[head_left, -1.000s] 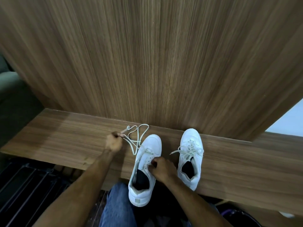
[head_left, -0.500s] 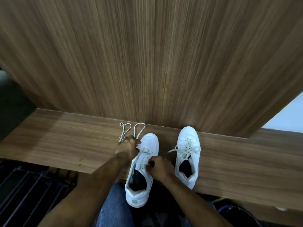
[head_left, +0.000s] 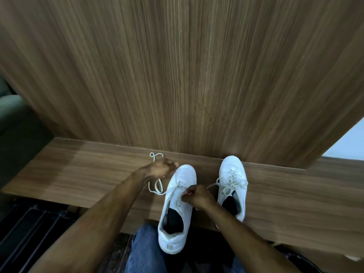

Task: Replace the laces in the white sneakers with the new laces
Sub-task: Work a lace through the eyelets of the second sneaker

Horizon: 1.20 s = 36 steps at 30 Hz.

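Two white sneakers stand on a low wooden ledge [head_left: 88,174], toes toward the wall. The left sneaker [head_left: 177,211] overhangs the front edge above my knee; a white lace [head_left: 156,187] trails out of its eyelets in a loop to the left. My left hand [head_left: 160,167] is closed on that lace beside the toe, and a small curl of lace [head_left: 154,155] lies beyond the knuckles. My right hand [head_left: 197,197] pinches the sneaker's upper at the right-hand eyelet row. The right sneaker [head_left: 233,184] is laced, its ends loose.
A tall wood-grain panel [head_left: 187,75] rises straight behind the ledge. A dark slatted rack [head_left: 29,233] sits below at the left. My jeans-clad knee [head_left: 145,251] is under the left sneaker. A pale wall patch [head_left: 348,142] shows at the right.
My left hand went in to the sneaker's toe, then drew back a little to the left with the lace, which now hangs in a loop below it. My right hand stayed on the eyelets.
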Each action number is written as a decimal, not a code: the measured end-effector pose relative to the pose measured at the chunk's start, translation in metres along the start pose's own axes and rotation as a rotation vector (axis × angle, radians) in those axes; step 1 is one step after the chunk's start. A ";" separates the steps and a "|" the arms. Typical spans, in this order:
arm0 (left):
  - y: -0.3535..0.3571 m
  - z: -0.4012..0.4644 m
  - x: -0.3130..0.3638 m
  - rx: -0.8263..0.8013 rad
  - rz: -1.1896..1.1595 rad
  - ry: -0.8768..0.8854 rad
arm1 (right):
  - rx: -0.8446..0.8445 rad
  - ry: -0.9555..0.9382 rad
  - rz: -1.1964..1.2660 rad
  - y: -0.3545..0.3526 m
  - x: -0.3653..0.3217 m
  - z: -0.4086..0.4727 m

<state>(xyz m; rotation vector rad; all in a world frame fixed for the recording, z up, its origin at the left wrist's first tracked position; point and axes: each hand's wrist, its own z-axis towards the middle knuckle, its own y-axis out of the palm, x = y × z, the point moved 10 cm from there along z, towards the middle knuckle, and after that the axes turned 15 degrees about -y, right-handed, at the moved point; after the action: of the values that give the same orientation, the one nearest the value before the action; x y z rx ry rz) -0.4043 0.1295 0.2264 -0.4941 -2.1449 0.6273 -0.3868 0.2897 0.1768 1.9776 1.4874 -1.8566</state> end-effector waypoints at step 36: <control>-0.066 -0.053 0.016 0.268 0.029 0.179 | 0.516 -0.078 0.360 -0.132 -0.027 -0.006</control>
<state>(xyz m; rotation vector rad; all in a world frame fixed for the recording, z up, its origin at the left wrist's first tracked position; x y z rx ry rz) -0.3793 0.0994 0.3035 -0.4181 -1.8541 0.8404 -0.4625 0.3490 0.2718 2.1424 0.6044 -2.2589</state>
